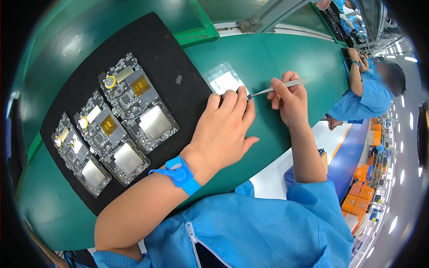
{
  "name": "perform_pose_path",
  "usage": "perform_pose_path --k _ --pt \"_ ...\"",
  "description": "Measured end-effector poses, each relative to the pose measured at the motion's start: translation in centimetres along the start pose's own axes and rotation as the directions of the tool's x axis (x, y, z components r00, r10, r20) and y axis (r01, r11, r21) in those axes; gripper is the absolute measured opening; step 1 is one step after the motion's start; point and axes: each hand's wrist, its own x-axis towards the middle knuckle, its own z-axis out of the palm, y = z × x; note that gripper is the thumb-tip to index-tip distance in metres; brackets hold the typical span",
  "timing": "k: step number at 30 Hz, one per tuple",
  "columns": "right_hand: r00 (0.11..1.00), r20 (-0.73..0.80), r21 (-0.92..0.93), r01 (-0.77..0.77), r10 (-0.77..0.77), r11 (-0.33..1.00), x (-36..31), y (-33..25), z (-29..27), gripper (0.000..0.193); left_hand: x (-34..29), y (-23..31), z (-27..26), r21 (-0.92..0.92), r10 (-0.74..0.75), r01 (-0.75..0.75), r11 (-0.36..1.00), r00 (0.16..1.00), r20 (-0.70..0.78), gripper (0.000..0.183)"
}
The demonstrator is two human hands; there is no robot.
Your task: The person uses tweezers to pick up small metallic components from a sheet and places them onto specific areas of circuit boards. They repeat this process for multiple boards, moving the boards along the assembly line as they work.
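My right hand (291, 98) is closed around a pair of metal tweezers (297, 82), whose tips point left toward my left hand's fingertips. A small dark piece (250, 97) lies at the tweezer tips, beside my left index finger. With fingers stretched out and thumb apart, my left hand (225, 125) presses on the near edge of a clear sheet with a white middle (225, 81). Part of that sheet is hidden under the fingers. A blue wrist strap (181, 175) goes round my left wrist.
Three circuit boards (134, 100) with silver shields lie on a black mat (156, 40) at left. A small grey square (179, 79) sits on the mat. Beneath is a green table (286, 53); a green frame (196, 36) stands behind. Another person (371, 94) works at far right.
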Motion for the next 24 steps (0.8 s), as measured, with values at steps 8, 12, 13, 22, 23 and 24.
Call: perform_pose_path --k 8,12,13,22,23,24 --pt "0.999 0.048 0.041 0.021 -0.023 0.999 0.1 0.2 -0.2 0.022 -0.1 0.0 0.1 0.019 0.004 -0.004 1.000 1.000 0.005 0.064" --pt "0.998 0.046 0.090 0.039 -0.043 0.995 -0.1 0.2 -0.4 0.019 -0.2 -0.1 0.2 -0.001 0.027 -0.027 1.000 1.000 -0.012 0.064" --pt "0.998 0.050 0.107 0.042 -0.048 0.993 -0.1 0.1 -0.4 0.018 -0.3 -0.2 0.3 -0.010 0.033 -0.033 0.999 0.999 -0.019 0.064" --pt "0.978 0.047 0.326 0.177 -0.202 0.929 -3.1 -3.5 5.6 0.011 -4.5 1.4 -2.9 0.034 0.070 -0.070 0.997 0.997 0.013 0.055" --pt "0.982 0.032 0.294 0.166 -0.184 0.941 -3.9 -4.3 7.4 0.011 -6.6 2.2 -4.5 0.086 0.115 -0.112 0.990 0.993 -0.034 0.050" --pt "0.972 0.150 0.339 0.119 -0.179 0.933 -4.6 -4.8 9.2 0.011 -8.8 2.5 -6.5 0.086 0.090 -0.086 0.993 0.995 -0.039 0.047"
